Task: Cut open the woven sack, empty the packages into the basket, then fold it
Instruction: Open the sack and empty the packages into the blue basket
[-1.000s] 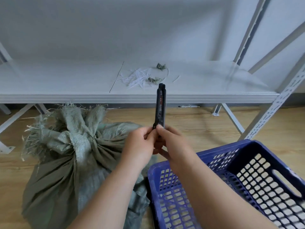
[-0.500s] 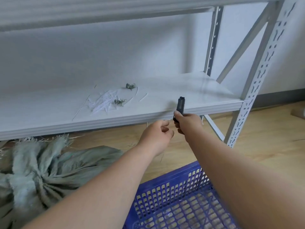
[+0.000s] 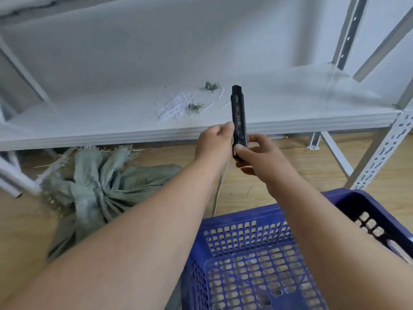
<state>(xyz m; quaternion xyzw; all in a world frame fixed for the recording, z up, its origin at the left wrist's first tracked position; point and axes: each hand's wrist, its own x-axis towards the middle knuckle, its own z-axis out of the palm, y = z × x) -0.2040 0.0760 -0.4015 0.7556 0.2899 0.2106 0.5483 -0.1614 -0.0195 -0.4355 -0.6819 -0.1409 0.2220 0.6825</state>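
Fingers of both hands clamped on one black cutter (image 3: pixel 238 121), one sack (image 3: pixel 105 189), one basket (image 3: pixel 245 215)

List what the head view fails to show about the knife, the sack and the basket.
- Knife: its lower end is covered by the left hand and right hand; no blade can be made out.
- Sack: tied shut, so its contents are hidden; the left forearm covers its near side.
- Basket: cut off by the bottom and right edges, with the right forearm across it.
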